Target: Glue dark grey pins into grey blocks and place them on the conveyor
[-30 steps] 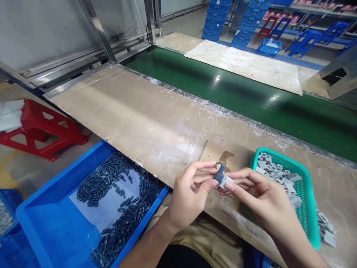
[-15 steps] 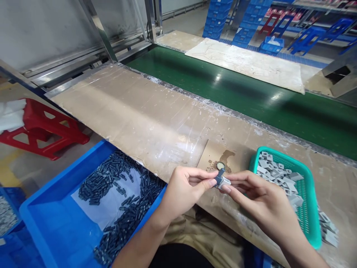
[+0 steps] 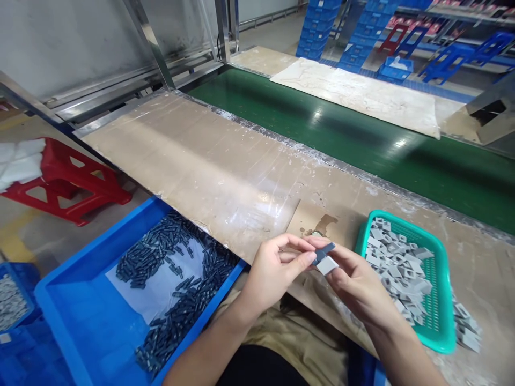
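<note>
Between my hands, over the table's near edge, is a dark part (image 3: 324, 251) lying against a light grey block (image 3: 327, 265). My left hand (image 3: 273, 271) pinches the dark part at its left end with thumb and fingertips. On the other side, my right hand (image 3: 358, 279) grips the grey block with its thumb below and fingers behind. Whether the two pieces are joined cannot be made out. Just behind my fingers, a small round cap (image 3: 317, 234) lies on a stained piece of cardboard (image 3: 302, 217), partly hidden.
A green basket (image 3: 444, 268) of grey blocks stands at the right, with loose blocks (image 3: 469, 329) beside it. Left of my hands, a blue bin (image 3: 92, 316) holds many dark parts. Beyond the table (image 3: 193, 155) runs a green belt (image 3: 281, 110). A red stool (image 3: 76, 177) stands left.
The held pieces have turned, so the grey block shows a broader face and the dark part points up to the right. My right hand has shifted slightly left, closer around them.
</note>
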{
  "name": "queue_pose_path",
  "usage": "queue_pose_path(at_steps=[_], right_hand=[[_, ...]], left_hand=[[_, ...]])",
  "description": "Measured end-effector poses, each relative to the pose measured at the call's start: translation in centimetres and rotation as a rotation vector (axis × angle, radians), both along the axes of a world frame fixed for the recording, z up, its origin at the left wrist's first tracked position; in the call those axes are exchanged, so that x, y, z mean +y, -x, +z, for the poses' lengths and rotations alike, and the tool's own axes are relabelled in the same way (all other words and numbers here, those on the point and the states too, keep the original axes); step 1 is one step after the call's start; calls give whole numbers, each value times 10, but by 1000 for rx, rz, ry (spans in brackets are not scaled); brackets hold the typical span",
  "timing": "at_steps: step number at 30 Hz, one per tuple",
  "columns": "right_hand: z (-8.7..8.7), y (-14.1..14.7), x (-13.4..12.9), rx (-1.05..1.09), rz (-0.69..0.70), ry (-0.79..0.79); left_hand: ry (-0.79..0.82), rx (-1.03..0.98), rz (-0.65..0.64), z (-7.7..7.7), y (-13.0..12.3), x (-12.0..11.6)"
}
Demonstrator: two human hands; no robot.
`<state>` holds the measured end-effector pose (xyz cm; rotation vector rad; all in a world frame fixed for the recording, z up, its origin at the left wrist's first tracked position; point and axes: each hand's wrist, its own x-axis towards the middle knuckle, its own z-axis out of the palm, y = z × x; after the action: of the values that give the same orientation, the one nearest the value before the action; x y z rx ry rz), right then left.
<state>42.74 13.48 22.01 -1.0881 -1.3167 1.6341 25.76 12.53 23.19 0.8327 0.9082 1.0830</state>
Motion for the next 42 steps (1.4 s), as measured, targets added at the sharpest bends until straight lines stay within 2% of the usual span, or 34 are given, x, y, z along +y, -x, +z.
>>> queue_pose_path(at_steps=[4,7,10,13,16,19,22,25,27,30,33,37,40,42], right_hand=[[-7,7,-11,267,-65,66],[-7,8,-15,353,-165,45],[-5,3,-16,348,-246,10],[0,-3,-17,345,-253,-19],[5,-5,-18,356,-250,-56],[10,-6,-18,343,-297,-94],[13,-8,-18,311,-339,-100],[18,-12,-18,287,-347,-118],[21,-14,-18,271,-352,-140],[25,-15,-18,290,-391,-148],[28,-13,-20,359,-412,-127],[29,-5,-25,419,-424,-114],[28,-6,-22,368,-477,-152],[27,-17,-14,250,-480,-187]], left_hand=[[1,-5,82,5,-14,-6],[-63,30,149,10,-16,-11],[-118,152,250,13,-4,-16],[-144,300,407,4,24,-17],[-86,484,550,-22,61,-13],[5,739,619,-61,104,-11],[103,1094,623,-103,145,-15],[153,1267,598,-143,172,-24],[150,1319,515,-169,178,-31],[138,1348,354,-203,173,-42],[138,1375,240,-225,165,-48],[127,1397,149,-232,161,-52],[99,1402,88,-223,162,-55],[120,1424,33,-215,163,-58]])
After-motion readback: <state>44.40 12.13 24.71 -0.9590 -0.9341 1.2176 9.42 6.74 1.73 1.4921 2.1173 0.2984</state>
